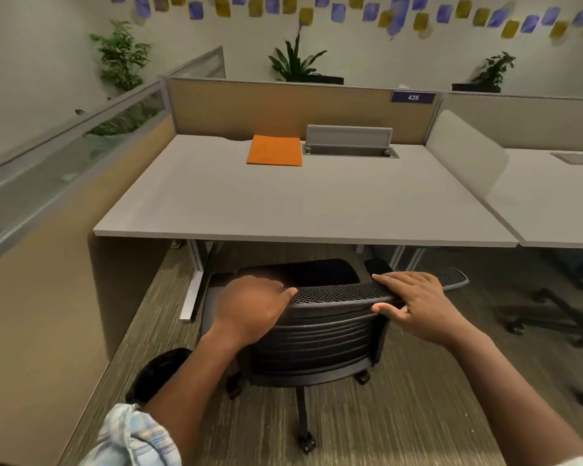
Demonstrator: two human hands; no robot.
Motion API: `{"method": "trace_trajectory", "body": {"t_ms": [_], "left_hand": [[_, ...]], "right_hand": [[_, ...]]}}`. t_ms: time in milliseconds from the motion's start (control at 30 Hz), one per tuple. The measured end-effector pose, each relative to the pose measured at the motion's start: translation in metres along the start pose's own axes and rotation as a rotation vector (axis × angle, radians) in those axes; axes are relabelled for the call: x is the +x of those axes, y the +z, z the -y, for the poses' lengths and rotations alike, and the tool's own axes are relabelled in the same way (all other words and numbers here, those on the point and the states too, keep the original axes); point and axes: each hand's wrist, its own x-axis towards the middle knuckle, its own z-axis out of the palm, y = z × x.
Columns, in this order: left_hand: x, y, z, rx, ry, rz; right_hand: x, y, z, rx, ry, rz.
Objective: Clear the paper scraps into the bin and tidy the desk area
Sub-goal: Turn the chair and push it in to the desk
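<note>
A black mesh-backed office chair (320,338) stands in front of the grey desk (283,203), its seat partly under the desk edge. My left hand (253,307) grips the left end of the chair's top rail. My right hand (414,304) lies over the right end of the rail, fingers on top and thumb underneath. An orange folder (275,150) lies flat at the back of the desk. A dark round bin (159,375) stands on the carpet by my left forearm, partly hidden. I see no paper scraps on the desk.
An open grey cable tray (349,142) sits at the desk's back edge beside the folder. Tan partition panels close the left and back. A second desk (552,203) and another chair (552,317) are to the right. Potted plants stand behind the partition.
</note>
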Motion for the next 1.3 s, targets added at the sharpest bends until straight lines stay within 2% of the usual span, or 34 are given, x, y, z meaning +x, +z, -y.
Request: {"method": "trace_trajectory", "body": {"t_ms": [267, 400, 533, 967, 1300], "left_hand": [[0.035, -0.002, 0.047, 0.008, 0.115, -0.081], [0.059, -0.007, 0.069, 0.034, 0.155, -0.018], [0.072, -0.011, 0.081, 0.167, 0.096, 0.1], [0.125, 0.023, 0.121, 0.061, -0.135, 0.006], [0.157, 0.043, 0.143, 0.126, -0.143, 0.008]], "right_hand": [[0.031, 0.014, 0.033, -0.064, 0.039, -0.118], [0.056, 0.018, 0.046, -0.094, 0.031, -0.163], [0.079, 0.023, 0.051, -0.119, 0.009, -0.224], [0.146, 0.031, 0.033, -0.107, -0.078, -0.376], [0.186, 0.032, 0.021, -0.083, -0.102, -0.439]]}}
